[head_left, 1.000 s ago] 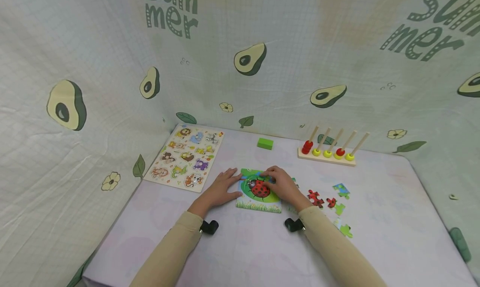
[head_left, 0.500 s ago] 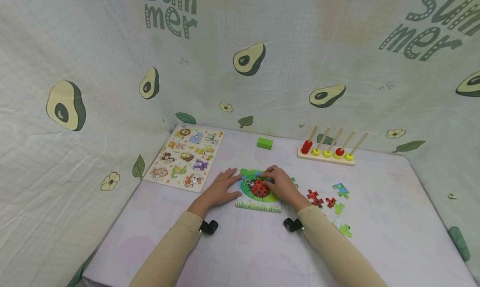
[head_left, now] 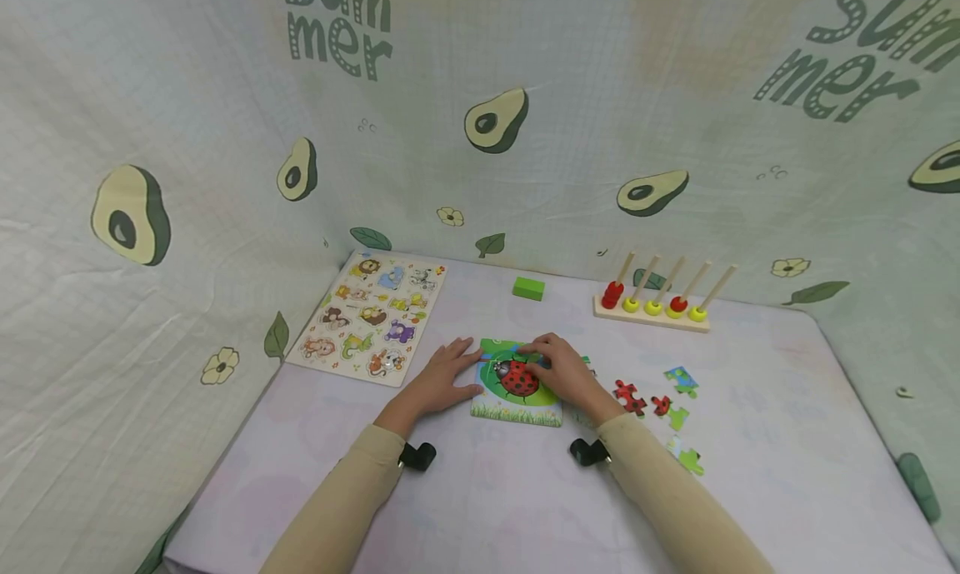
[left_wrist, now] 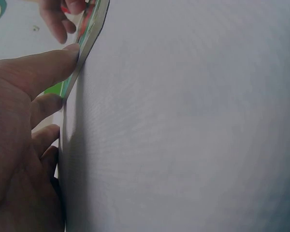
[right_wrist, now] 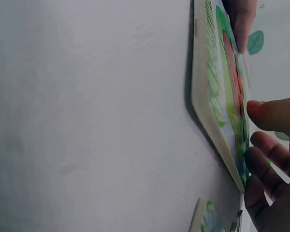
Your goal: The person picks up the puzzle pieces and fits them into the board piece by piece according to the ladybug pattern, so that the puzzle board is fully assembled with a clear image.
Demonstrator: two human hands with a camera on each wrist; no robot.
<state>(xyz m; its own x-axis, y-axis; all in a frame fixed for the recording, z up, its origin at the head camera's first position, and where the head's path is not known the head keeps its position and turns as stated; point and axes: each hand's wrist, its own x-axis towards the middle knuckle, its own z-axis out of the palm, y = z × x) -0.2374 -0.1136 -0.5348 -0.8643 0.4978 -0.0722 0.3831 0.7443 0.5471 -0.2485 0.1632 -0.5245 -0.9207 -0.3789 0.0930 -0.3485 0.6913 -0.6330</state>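
A ladybug jigsaw puzzle (head_left: 517, 407) lies flat on the table before me, mostly assembled. My left hand (head_left: 438, 380) rests at its left edge with fingers extended; in the left wrist view the thumb (left_wrist: 63, 63) touches the puzzle's rim. Over the upper right part, my right hand (head_left: 566, 378) has bent fingers and pinches a puzzle piece, which the fingers largely hide. Right of that hand lie loose puzzle pieces: a red spotted one (head_left: 630, 396), a blue-green one (head_left: 681, 380), a small red one (head_left: 662, 404) and a white-green one (head_left: 688, 457).
An animal peg board (head_left: 367, 320) lies at the back left. Behind the puzzle sits a green block (head_left: 528, 288). A wooden bead counter (head_left: 652, 311) with upright pegs stands at the back right. Printed fabric walls (head_left: 420, 141) border the table.
The right hand's fingers stay at the puzzle's upper right and shift only slightly. The left hand holds its place at the left edge. Loose pieces have not moved.
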